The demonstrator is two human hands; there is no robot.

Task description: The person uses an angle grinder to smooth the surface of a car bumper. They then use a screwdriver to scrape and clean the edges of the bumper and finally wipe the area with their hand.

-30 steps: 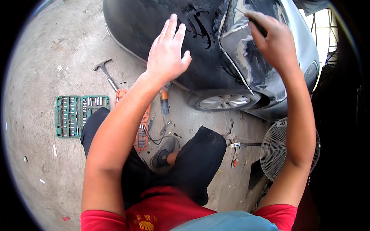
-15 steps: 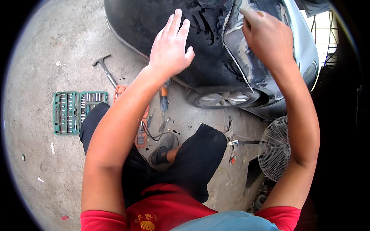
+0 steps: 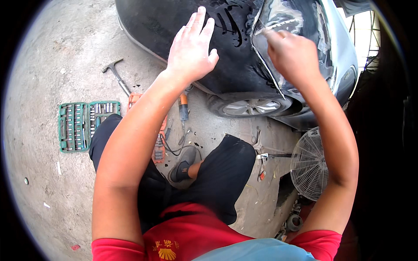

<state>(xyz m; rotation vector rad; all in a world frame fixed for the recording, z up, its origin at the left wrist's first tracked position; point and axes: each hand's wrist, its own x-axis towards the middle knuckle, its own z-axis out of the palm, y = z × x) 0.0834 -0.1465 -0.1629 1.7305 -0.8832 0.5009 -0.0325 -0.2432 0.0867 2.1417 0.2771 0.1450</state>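
Note:
My left hand [image 3: 191, 48], pale with dust, lies open, fingers stretched, over the dark, scuffed panel [image 3: 148, 21] of a car; whether the palm touches it I cannot tell. My right hand [image 3: 291, 54] is closed on a thin tool, mostly hidden by the fingers, beside a long pale seam [image 3: 264, 65]. Grey and whitish patches [image 3: 283, 13] mark the panel above that hand. Below both hands is the car's wheel [image 3: 247, 106].
An open green socket set [image 3: 74, 126], a hammer [image 3: 116, 73], an orange tool case [image 3: 159, 151] and an orange-banded power tool [image 3: 183, 106] with cables lie on the concrete floor [image 3: 52, 187] around my legs [image 3: 222, 174]. A wire-guarded fan [image 3: 307, 165] stands at right.
My right hand has moved down and leftward along the seam with the tool. My left hand has shifted a little upward and stays spread.

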